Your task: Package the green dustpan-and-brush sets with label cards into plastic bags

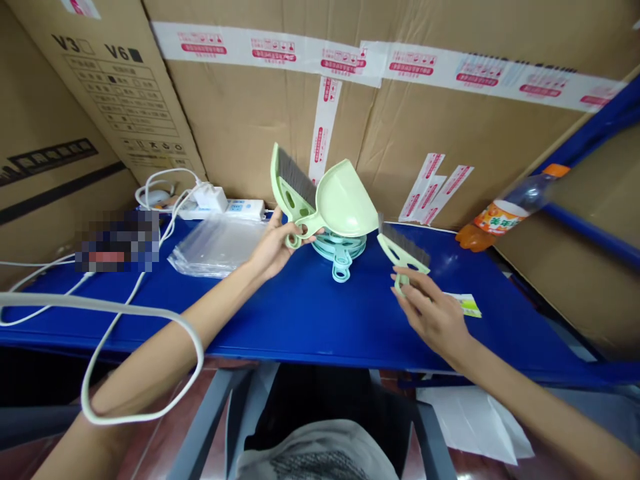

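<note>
My left hand (273, 250) is closed round the handles of a pale green dustpan (346, 200) and a matching hand brush (289, 193), both raised above the table. The brush stands to the left with its grey bristles toward the pan. A second pale green hand brush (400, 253) is gripped by its handle in my right hand (436, 317), to the right of the dustpan and apart from it. Beneath the dustpan, a stack of light blue dustpans (341, 257) lies on the blue table (310, 320), partly hidden by the green pan.
Clear plastic bags (220, 247) lie left of the stack, before a power strip (245, 209). A white cable (145, 308) loops across my left forearm. An orange drink bottle (505, 213) leans at the right. A cardboard box (260, 113) walls the back; a yellow-green packet (469, 305) lies near my right hand.
</note>
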Available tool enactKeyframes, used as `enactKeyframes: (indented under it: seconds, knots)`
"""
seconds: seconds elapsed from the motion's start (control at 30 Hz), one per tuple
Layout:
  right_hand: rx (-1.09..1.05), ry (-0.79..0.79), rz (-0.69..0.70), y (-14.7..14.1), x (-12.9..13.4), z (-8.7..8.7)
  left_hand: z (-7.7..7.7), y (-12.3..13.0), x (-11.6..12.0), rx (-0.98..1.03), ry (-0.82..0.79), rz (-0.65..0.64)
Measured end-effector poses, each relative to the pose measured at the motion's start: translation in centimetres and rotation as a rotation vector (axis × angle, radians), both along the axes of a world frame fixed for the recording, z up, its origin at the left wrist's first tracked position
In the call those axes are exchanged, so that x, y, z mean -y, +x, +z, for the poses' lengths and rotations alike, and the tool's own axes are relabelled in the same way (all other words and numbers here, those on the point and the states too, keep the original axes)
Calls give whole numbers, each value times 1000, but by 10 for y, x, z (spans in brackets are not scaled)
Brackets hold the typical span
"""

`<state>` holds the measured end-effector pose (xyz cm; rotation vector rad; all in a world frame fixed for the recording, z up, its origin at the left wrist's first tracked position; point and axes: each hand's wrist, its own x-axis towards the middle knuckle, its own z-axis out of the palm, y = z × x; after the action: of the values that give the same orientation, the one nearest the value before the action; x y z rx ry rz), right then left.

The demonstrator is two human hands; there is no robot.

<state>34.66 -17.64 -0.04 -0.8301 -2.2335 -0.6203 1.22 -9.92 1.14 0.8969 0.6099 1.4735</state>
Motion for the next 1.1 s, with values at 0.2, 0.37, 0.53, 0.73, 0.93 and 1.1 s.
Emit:
enactKeyframes:
  seconds: [0.2,0.37,0.53,0.73,0.93,1.1]
  knots:
    - [11,-106,-21,13,-4,-21,3,-9,-5,-1,15,109]
    - [-51,-280,-66,36,-67,-13,4,-4,-1,-20,30,65]
    - [31,-435,42,51,-115,-17,6,2,5,-17,4,21]
    - [138,-664,85,57,-140,-6,7,3,6,-20,33,-38]
    - [-408,-207,-54,-3,-93,56,-1,10,14,-26,20,-192]
    - [-119,-326,155,-101,-65,80,-4,15,20,-42,13,-198]
